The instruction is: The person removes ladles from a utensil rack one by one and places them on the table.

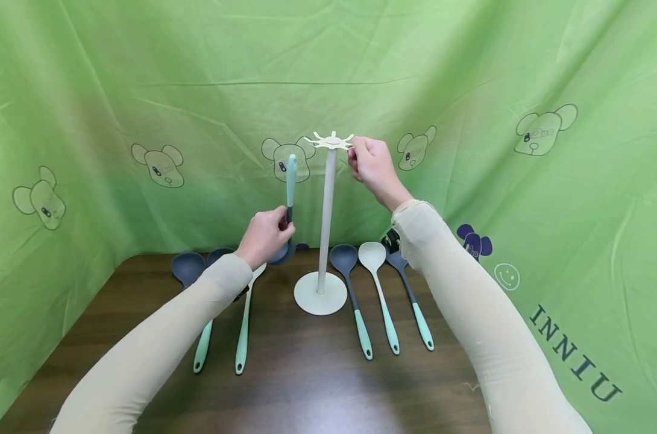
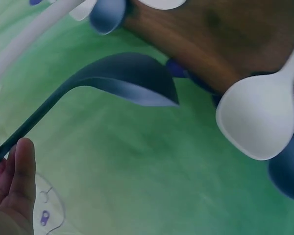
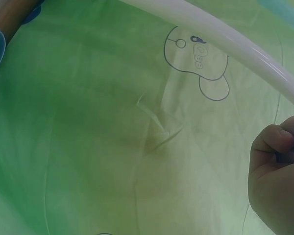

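Held upright in my left hand (image 1: 266, 235) is a ladle (image 1: 291, 178) with a mint handle pointing up and a dark blue-grey bowl hanging below. The left wrist view shows fingers and thumb pinching its dark shaft, with the ladle's bowl (image 2: 125, 78) off the table. Just right of it stands a white utensil stand (image 1: 328, 211) with a round base and a ring of hooks (image 1: 333, 142) on top. My right hand (image 1: 376, 169) grips the right-hand hooks, fingers curled; in the right wrist view the hand (image 3: 279, 166) is partly cut off beside the pole.
Right of the base lie a dark ladle (image 1: 343, 258), a white spoon (image 1: 372, 257) and a dark utensil (image 1: 410, 288). On the left are a dark-headed utensil (image 1: 188, 267), a second one (image 1: 218, 254) partly behind the forearm, and a white-headed utensil (image 1: 243, 343). Green cloth (image 1: 328, 60) surrounds the wooden table (image 1: 285, 386).
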A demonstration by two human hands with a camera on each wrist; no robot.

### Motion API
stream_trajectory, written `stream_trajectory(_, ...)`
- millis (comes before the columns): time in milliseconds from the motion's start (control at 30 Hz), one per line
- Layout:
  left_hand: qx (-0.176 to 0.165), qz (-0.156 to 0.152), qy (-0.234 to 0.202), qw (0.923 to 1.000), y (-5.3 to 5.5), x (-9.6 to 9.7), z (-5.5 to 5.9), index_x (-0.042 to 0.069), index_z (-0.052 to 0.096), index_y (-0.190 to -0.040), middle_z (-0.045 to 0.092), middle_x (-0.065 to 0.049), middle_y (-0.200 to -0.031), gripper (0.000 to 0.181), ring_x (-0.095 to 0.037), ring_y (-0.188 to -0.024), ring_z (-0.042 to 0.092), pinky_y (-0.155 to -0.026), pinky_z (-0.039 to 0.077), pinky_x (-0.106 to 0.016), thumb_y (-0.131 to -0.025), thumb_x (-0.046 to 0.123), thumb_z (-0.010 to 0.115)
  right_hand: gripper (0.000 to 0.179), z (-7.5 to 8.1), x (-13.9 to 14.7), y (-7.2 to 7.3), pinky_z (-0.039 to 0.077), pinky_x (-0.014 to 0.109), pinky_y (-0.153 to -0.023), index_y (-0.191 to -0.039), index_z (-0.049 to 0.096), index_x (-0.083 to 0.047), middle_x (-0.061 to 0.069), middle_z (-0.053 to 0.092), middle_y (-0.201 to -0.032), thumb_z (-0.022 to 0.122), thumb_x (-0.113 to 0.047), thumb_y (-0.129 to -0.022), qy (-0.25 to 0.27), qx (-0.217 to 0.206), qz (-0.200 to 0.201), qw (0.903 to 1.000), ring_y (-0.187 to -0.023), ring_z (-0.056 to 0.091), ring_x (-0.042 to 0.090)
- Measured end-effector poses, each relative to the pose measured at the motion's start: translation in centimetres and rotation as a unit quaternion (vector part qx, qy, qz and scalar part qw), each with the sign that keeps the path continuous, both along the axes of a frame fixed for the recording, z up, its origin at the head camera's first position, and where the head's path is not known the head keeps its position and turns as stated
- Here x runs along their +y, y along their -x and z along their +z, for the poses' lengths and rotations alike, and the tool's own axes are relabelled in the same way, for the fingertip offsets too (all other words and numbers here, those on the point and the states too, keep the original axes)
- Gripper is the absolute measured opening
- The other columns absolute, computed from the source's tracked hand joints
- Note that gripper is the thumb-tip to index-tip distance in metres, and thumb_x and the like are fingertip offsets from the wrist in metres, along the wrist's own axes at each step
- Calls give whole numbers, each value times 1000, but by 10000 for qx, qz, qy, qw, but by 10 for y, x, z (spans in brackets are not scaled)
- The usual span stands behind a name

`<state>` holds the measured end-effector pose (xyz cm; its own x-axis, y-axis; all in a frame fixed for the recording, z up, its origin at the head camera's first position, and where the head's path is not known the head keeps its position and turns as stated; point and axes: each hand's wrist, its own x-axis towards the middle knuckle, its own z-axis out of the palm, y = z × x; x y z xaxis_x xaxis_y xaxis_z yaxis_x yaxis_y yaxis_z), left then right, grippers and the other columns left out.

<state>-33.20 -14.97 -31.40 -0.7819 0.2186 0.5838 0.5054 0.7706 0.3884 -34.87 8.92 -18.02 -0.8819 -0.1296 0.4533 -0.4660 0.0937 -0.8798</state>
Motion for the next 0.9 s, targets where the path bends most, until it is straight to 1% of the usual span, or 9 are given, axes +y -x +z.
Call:
stream_trajectory(100, -126, -125, 186, 9997, 0, -4, -12, 11, 57, -84, 60, -2, -70, 10, -19, -62, 54, -59, 46, -33, -93, 12, 60, 36, 0, 0, 0, 30, 20, -42, -76, 53, -8, -2, 47, -60, 40, -20, -107, 1, 20, -6, 10000, -45, 35, 8)
stream_trajectory(233, -230, -291, 322, 9988, -1, -7, -25, 11, 57, -84, 59, -2, -70, 11, -18, -62, 52, -59, 45, -33, -93, 11, 63, 36, 0, 0, -1, 29, 20, -42, -76, 53, -8, -2, 46, -60, 40, -20, -107, 26, 29, -13, 10000, -45, 34, 8)
stream_trajectory(433, -54, -640, 471, 9968, 1, -9, -42, 11, 56, -81, 55, 1, -66, 15, -15, -60, 49, -58, 44, -32, -89, 7, 67, 36, 0, 1, -1, 29, 20, -42, -76, 53, -7, -2, 46, -60, 40, -21, -107, 23, 33, -47, 10000, -45, 34, 8)
stream_trajectory(533, 22, -803, 687, 9944, 2, -9, -50, 12, 54, -79, 52, 3, -64, 17, -14, -59, 48, -58, 44, -32, -89, 6, 66, 36, 0, 1, -1, 29, 20, -42, -76, 53, -7, -2, 46, -59, 40, -21, -107, 22, 41, -49, 10000, -45, 34, 8)
stream_trajectory(667, 118, -949, 1084, 9895, 3, -10, -61, 14, 52, -77, 48, 5, -64, 20, -12, -59, 45, -58, 43, -31, -90, 6, 65, 36, 0, 2, 0, 29, 20, -41, -76, 53, -8, -2, 46, -59, 41, -21, -107, 11, 33, -33, 10000, -45, 34, 8)
stream_trajectory(900, 296, -1167, 1515, 9811, 5, -13, -78, 13, 52, -78, 50, 5, -65, 21, -10, -58, 45, -56, 43, -27, -88, 4, 68, 36, -1, 3, -1, 29, 20, -41, -77, 53, -6, -2, 46, -59, 41, -21, -107, 20, -13, -38, 10000, -45, 33, 8)
